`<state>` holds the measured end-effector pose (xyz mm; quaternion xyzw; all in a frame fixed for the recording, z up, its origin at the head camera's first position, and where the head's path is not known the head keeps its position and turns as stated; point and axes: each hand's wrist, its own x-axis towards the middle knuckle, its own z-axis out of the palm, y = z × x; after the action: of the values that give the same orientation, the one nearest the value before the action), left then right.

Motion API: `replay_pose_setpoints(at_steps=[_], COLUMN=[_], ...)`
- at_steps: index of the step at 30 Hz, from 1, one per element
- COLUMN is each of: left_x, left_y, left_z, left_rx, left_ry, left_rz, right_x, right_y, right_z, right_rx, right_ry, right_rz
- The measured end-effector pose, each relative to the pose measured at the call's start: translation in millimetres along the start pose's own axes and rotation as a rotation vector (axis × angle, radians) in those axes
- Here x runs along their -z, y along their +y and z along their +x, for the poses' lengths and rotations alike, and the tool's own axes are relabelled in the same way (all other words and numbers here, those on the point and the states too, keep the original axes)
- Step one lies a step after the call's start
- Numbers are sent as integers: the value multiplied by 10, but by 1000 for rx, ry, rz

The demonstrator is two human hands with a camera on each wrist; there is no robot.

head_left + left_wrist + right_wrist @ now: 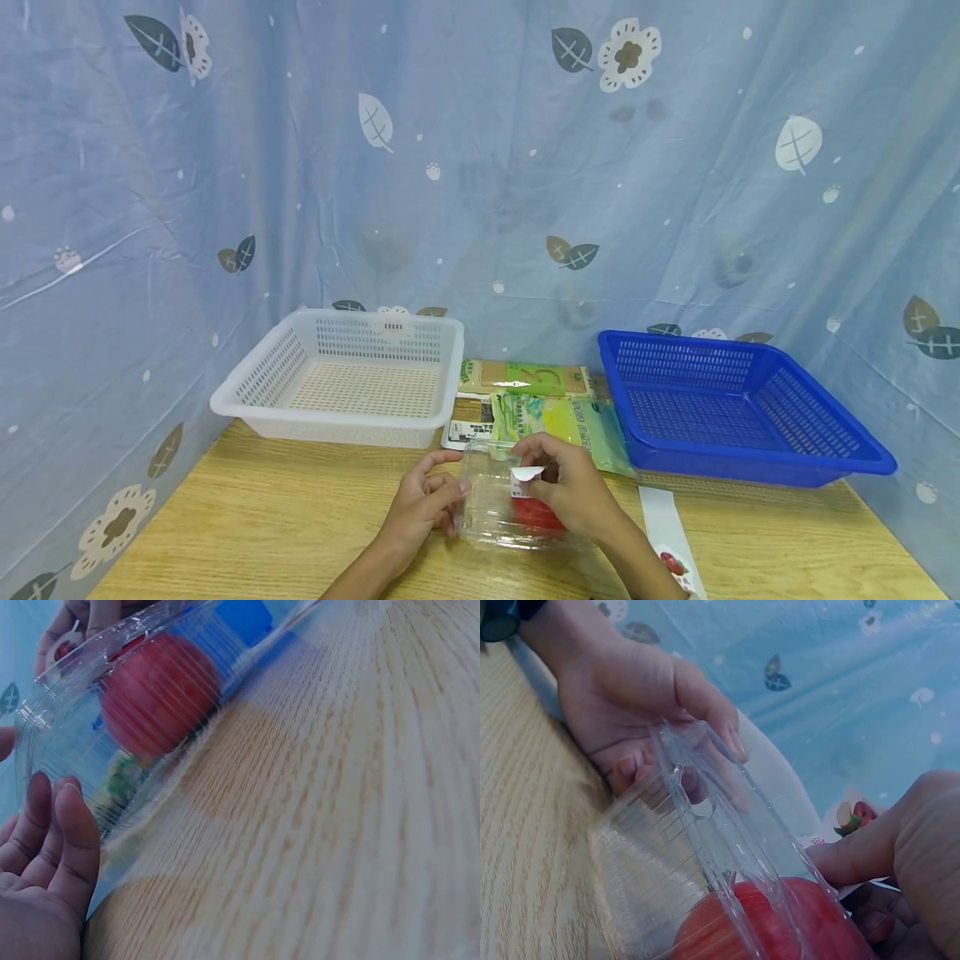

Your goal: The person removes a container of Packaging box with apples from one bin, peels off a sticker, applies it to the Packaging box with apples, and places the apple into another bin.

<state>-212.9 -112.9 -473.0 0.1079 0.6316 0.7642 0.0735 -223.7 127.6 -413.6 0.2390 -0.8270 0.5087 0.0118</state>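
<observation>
A clear ridged plastic box [487, 508] stands on the table between the hands, with a red round fruit [161, 697] inside it. My left hand [427, 500] holds the box's left edge, thumb on one side and fingers curled on the other. Over the right part of the box, my right hand [566, 483] pinches a white sticker [527, 473] between thumb and fingers. The sticker's top edge curls away from the lid, and it bears a small picture of red fruit [855, 817]. Part of the sticker is hidden behind the right fingers.
A white strip with a printed fruit sticker [667, 533] lies by the right forearm. Behind the box are a yellow-green packet [562, 421], a green-and-tan packet [525, 379] and a white-edged packet [468, 425]. A white basket [337, 421] stands left, a blue basket [757, 462] right.
</observation>
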Motion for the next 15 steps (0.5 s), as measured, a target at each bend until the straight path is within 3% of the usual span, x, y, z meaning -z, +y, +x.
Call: replay_pose_setpoints(at_steps=[15], left_x=[-12], left_y=[-1], left_z=[-3], left_rx=[-1], left_ry=[15], left_rz=[5], right_x=[-14], right_y=[-40], right_z=[1], right_rx=[-44], right_ry=[96], right_rz=[-93])
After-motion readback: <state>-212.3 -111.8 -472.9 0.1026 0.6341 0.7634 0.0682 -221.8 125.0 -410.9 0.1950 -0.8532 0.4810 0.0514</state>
